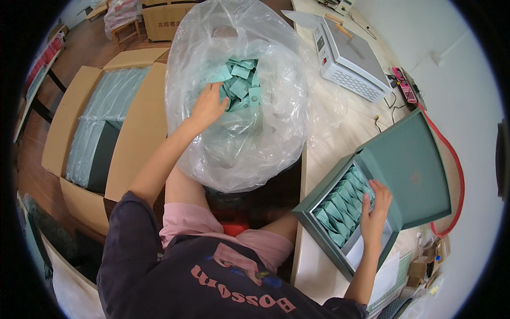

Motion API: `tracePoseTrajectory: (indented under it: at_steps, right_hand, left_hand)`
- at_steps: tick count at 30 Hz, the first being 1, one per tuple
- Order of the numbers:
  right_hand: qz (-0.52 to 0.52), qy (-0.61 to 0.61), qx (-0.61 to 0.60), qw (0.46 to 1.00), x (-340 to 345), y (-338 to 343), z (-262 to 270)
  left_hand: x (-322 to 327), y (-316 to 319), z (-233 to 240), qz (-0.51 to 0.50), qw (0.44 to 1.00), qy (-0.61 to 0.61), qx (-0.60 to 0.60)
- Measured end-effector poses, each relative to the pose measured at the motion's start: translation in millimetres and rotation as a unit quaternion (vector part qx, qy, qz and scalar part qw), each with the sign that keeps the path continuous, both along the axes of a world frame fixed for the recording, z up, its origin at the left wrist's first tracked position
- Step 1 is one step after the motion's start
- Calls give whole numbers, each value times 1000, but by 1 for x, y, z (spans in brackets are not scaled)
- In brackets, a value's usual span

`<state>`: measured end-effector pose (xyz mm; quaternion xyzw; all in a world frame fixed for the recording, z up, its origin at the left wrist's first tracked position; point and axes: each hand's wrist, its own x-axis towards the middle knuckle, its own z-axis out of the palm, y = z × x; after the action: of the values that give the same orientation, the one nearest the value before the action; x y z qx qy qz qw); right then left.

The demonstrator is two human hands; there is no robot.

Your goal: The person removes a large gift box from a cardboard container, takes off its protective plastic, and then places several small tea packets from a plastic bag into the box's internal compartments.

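Observation:
My left hand point(209, 103) reaches into a large clear plastic bag point(275, 131), thumb and fingers apart. Its fingertips are at a loose pile of small green sachets point(240, 87); a paler sachet point(219, 73) lies just beyond them. On the right, an open dark green gift box point(326, 239) sits at a slant on the table, lid point(410, 171) tipped back. Packed rows of green sachets point(342, 205) fill part of it. My right hand point(376, 211) is over the box, fingers at the end of these rows; whether it grips a sachet is hidden.
Left of me stands an open cardboard carton point(135, 131) with plastic-wrapped green boxes point(115, 93). A white-grey machine point(352, 56) with wooden-handled tools on top occupies the table point(318, 159) behind the gift box. A pink calculator point(403, 84) and cables lie near the wall.

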<state>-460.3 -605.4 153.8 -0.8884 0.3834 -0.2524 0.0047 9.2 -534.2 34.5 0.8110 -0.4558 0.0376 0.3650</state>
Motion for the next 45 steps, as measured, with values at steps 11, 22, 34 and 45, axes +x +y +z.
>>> tracePoseTrajectory:
  at_steps: [11,22,34,45]
  right_hand:
    - [199,-5,80,977,74,78,-11]
    - [203,-19,81,976,80,91,-28]
    - [245,-40,89,965,76,99,-38]
    - [230,-222,214,923,94,99,-26]
  left_hand:
    - [83,-18,-7,95,976,-98,170]
    - [103,-36,-17,77,995,62,31]
    - [119,-25,6,-10,975,204,83]
    - [-48,63,59,-177,800,542,-187]
